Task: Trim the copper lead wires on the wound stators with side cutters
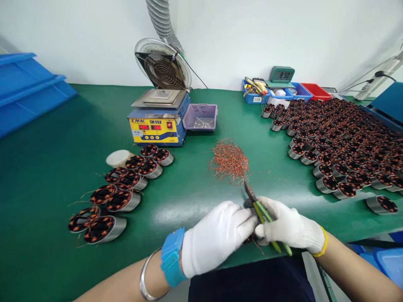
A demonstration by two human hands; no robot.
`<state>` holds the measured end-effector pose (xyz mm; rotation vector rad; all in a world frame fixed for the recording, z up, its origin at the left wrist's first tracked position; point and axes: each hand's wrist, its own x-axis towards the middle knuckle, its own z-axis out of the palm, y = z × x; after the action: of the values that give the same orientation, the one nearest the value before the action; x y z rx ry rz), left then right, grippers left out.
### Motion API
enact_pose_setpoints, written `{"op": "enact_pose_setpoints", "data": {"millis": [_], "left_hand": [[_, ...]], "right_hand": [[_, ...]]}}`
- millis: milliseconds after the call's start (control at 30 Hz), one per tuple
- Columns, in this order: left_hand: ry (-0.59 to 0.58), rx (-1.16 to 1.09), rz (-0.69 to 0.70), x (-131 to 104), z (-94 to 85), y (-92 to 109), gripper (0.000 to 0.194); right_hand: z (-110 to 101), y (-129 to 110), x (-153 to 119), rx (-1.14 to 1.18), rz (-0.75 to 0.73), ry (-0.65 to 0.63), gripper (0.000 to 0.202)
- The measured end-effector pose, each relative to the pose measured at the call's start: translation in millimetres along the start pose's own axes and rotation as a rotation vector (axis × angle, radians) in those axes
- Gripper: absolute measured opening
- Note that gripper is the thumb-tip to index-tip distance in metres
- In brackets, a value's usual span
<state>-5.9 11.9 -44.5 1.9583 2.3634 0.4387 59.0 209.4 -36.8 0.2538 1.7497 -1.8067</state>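
My right hand (288, 224), in a white glove with a yellow cuff, is closed round the green handles of a pair of cutting pliers (263, 214). Their dark jaws point away from me, towards a heap of cut copper wire (229, 161) on the bench. My left hand (217, 235), also gloved in white, curls its fingers against the right one. Between them is a wound motor stator, nearly all hidden by the gloves; only a dark part and a few copper wire ends show.
Wound stators (121, 201) stand at left beside a round white lid (119, 158); many more stators (343, 155) fill the right. Behind are a CM 558 heating unit (157, 126), a purple tray (201, 126), a fume extractor (163, 67), small bins (315, 92) and a clock (282, 74).
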Motion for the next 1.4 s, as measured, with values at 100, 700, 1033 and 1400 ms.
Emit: {"op": "enact_pose_setpoints", "data": {"millis": [100, 700, 1033, 1400], "left_hand": [[0.04, -0.031, -0.013, -0.2, 5.2, 3.3, 0.022], [-0.025, -0.68, -0.719, 2.0, -30.0, -5.8, 0.023], [0.815, -0.921, -0.843, -5.2, -18.2, -5.8, 0.026], [0.785, -0.833, -0.949, -2.0, -13.9, -4.0, 0.036]], "right_hand": [[8.0, -5.6, 1.3, -0.359, -0.048, 0.125, 0.047], [11.2, 5.0, -9.3, -0.403, 0.013, 0.355, 0.073], [17.8, 15.9, -9.3, -0.266, -0.037, 0.445, 0.074], [19.6, 22.3, -6.6, -0.156, -0.069, 0.486, 0.07]]}}
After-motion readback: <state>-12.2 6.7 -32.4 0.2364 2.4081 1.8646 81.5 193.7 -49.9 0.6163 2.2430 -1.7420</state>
